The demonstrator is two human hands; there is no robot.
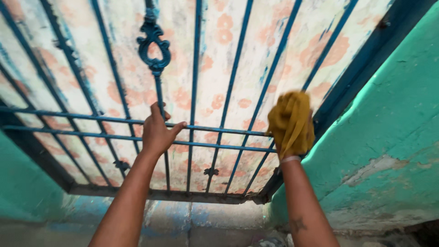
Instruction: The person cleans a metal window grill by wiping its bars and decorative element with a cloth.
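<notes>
A blue iron window grille (228,82) with vertical bars, two horizontal rails and an ornamental piece fills the upper view. Behind it hangs a faded cloth with orange flowers (219,41). My left hand (157,132) grips the upper horizontal rail beside the ornamented bar, fingers curled over it. My right hand (292,137) is wrapped in a mustard-yellow cloth (290,121) and presses it against the bars at the grille's right side, near the frame.
A green painted wall (388,137) with a chipped patch stands to the right. A worn blue-grey sill (201,215) runs under the grille. More green wall (23,183) shows at the lower left.
</notes>
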